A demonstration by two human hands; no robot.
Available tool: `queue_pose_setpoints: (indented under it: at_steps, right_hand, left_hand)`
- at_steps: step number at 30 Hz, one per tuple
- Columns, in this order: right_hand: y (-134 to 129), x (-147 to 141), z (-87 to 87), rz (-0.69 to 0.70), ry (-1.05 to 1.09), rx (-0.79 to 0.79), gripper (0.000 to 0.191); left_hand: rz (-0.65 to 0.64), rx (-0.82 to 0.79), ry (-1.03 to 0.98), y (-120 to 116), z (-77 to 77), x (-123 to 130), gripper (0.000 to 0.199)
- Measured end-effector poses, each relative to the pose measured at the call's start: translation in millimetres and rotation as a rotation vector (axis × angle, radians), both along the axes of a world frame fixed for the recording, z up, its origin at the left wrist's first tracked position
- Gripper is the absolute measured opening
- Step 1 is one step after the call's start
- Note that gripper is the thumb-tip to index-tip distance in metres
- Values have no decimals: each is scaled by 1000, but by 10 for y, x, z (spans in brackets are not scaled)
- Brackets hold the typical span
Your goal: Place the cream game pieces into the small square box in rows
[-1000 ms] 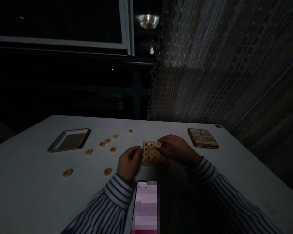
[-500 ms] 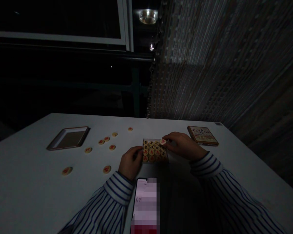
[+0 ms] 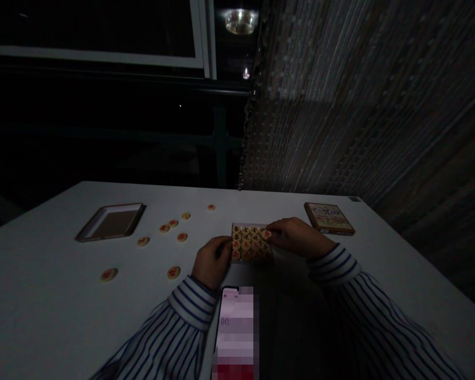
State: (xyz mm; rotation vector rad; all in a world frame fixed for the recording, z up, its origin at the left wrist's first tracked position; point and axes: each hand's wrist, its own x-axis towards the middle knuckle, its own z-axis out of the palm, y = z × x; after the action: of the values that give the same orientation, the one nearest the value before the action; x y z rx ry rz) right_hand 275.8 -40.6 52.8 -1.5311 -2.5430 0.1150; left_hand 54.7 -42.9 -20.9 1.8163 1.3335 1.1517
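A small clear-edged box (image 3: pixel 252 262) at the middle of the table holds rows of round wooden pieces with black or red characters. My left hand (image 3: pixel 212 261) pinches the left edge of this box, its fingers closed. At the box's right side my right hand (image 3: pixel 298 237) is closed on a round piece with a red character (image 3: pixel 266 234), over the upper right pieces. Several loose round pieces lie to the left, such as one with a red mark (image 3: pixel 173 272) and another (image 3: pixel 108 274).
On the white table (image 3: pixel 55 316), an open shallow tray (image 3: pixel 90 237) lies at the left and a flat printed box (image 3: pixel 330 218) at the right. A phone (image 3: pixel 235 327) sits at the front edge. Behind hangs a strand curtain (image 3: pixel 301 132).
My right hand has moved the red-character piece slightly down and to the right over the box. My left hand stays at the box's left edge.
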Motion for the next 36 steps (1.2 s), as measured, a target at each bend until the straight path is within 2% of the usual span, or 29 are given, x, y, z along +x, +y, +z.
queue_pose_setpoints:
  at_steps: [9,29,36]
  right_hand:
    - [12,9,-73,-24,-135,-21,28]
    - [36,10,-167,22,-169,-36,26]
    - [42,-5,-149,8,-193,-104,27]
  left_hand:
    - [-1,-16,-34,-1,-16,1,25]
    - [1,53,49,4,-40,-9,25]
    - [-9,76,115,17,-52,-6,25]
